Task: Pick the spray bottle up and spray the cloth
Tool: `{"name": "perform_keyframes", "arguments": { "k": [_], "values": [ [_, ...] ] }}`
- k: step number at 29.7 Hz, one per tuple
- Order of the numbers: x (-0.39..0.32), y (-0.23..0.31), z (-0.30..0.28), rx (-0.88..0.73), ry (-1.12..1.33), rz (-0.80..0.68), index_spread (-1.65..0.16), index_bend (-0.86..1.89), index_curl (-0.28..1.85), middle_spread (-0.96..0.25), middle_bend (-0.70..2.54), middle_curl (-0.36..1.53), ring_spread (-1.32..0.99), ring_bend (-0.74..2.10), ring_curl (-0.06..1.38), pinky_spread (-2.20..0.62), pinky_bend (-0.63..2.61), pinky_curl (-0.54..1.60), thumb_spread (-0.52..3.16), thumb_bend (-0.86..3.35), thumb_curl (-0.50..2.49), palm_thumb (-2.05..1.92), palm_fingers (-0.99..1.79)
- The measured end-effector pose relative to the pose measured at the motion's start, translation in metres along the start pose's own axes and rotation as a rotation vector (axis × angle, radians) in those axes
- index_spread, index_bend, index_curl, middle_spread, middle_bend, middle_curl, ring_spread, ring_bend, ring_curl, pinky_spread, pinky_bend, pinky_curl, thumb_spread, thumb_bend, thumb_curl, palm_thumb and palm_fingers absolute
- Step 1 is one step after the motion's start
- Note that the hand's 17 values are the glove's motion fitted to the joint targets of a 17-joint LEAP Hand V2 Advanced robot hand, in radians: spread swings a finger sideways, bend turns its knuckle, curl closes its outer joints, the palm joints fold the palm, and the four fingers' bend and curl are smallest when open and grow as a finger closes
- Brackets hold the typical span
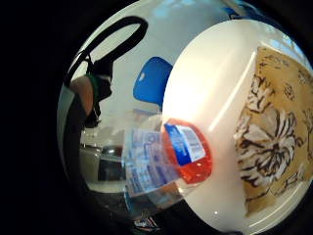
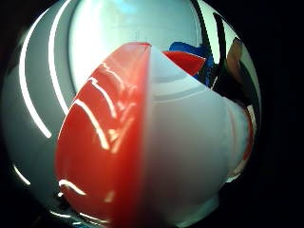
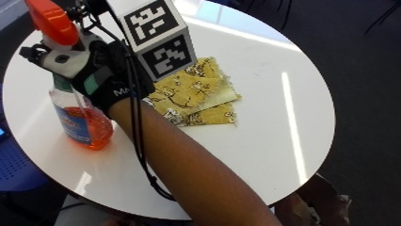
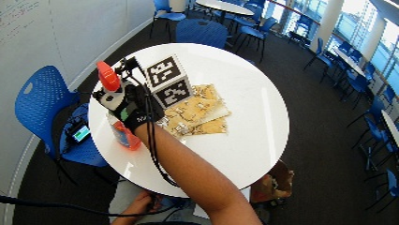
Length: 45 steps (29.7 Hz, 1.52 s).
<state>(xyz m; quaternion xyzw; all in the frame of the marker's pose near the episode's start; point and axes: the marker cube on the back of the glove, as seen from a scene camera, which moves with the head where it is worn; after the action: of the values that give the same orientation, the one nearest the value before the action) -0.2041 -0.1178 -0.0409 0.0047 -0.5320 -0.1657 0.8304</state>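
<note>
The gloved right hand (image 3: 103, 82) is gripping the spray bottle (image 3: 78, 120), fingers curled around its neck. The yellow cloth (image 3: 194, 94) is lying beside it on the white counter (image 3: 276, 117).

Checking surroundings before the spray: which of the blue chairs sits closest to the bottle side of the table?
The blue chair against the wall, beside the spray bottle held by the right hand; the other chairs stand beyond the table's far edge.

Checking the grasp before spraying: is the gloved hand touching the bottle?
Touching. The outside view shows the hand wrapped round the bottle at its neck, just below the orange trigger head.
</note>
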Motion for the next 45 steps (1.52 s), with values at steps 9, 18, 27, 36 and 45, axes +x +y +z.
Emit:
{"name": "perform_keyframes", "arguments": {
  "k": [9,18,27,36,45],
  "values": [
    [-0.001,0.008,-0.021,0.023,0.166,-0.026,-0.30,0.06,0.44,-0.18,0.54,0.49,-0.18,0.59,0.45,0.01,0.17,0.30,0.72,-0.07,0.62,0.80,0.81],
    [0.003,0.038,-0.048,0.032,0.389,-0.063,-0.32,0.09,0.35,-0.06,0.31,0.40,-0.08,0.45,0.40,0.12,0.30,0.34,0.83,-0.06,0.50,0.63,0.43],
    [0.019,0.085,-0.057,-0.055,0.616,-0.052,-0.34,0.13,0.30,0.01,0.22,0.36,-0.01,0.40,0.36,0.16,0.34,0.34,0.88,-0.06,0.43,0.53,0.33],
    [0.022,0.128,-0.051,-0.103,0.777,-0.097,-0.38,0.15,0.29,0.02,0.19,0.35,0.02,0.36,0.33,0.18,0.31,0.34,0.90,-0.05,0.38,0.48,0.32],
    [0.026,0.161,-0.057,-0.169,0.862,-0.082,-0.39,0.16,0.29,0.02,0.18,0.33,0.04,0.34,0.32,0.19,0.30,0.34,0.90,-0.04,0.35,0.42,0.31]
  ]
}}
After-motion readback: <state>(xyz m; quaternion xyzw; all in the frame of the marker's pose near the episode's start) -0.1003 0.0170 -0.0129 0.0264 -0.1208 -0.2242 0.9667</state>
